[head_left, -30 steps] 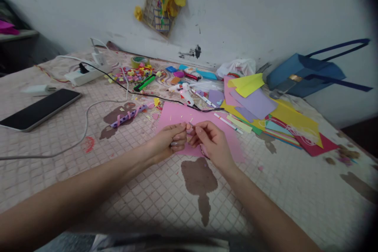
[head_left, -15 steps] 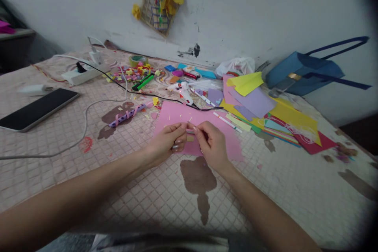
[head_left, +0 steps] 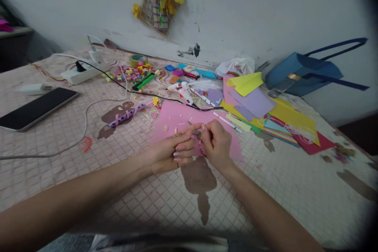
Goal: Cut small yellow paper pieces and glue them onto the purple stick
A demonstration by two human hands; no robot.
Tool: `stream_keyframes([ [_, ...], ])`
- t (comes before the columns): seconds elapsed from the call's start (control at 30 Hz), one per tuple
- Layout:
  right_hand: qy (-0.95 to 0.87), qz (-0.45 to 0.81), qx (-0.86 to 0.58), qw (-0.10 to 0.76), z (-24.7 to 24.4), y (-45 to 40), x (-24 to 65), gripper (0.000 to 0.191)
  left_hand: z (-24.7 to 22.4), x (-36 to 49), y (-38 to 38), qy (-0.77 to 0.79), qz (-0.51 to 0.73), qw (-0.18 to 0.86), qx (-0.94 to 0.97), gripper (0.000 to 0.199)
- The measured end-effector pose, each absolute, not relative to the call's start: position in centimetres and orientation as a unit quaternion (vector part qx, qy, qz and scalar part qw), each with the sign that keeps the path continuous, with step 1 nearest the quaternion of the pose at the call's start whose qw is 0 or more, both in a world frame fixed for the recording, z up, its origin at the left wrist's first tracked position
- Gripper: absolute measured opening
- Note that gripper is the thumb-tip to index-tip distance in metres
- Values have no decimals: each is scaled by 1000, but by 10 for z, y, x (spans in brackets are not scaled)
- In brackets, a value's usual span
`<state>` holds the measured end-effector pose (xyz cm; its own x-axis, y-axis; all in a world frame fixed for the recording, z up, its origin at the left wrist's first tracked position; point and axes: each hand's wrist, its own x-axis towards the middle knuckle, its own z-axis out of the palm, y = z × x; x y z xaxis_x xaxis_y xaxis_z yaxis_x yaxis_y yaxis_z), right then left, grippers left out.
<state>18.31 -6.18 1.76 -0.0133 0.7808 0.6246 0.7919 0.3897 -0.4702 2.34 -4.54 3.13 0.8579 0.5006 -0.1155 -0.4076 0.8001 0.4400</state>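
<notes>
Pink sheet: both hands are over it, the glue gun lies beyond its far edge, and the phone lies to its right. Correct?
No: the head view shows the phone left of the pink sheet. The left hand, right hand and glue gun are as you say.

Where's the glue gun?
In the head view, the white glue gun lies near the middle, just beyond the pink sheet, right of the green-and-black tool.

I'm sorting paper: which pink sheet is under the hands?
The front sheet, dotted with scraps; the rear sheet lies farther right, partly covered by purple paper.
</notes>
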Motion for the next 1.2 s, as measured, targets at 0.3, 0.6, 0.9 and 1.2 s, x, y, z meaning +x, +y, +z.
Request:
stream_keyframes([
  [0.3,-677,81,-554,478,14,-59,182,29,38,17,-36,91,256,949,159,33],
  [0.6,-593,355,-514,508,26,-38,199,24,29,16,-29,83,263,939,206,33],
  [0.9,-771,134,-498,374,37,-49,195,22,26,17,-26,211,286,772,527,26],
  [1.2,-672,219,-528,472,36,-58,195,33,19,15,-17,191,258,751,577,18],
])
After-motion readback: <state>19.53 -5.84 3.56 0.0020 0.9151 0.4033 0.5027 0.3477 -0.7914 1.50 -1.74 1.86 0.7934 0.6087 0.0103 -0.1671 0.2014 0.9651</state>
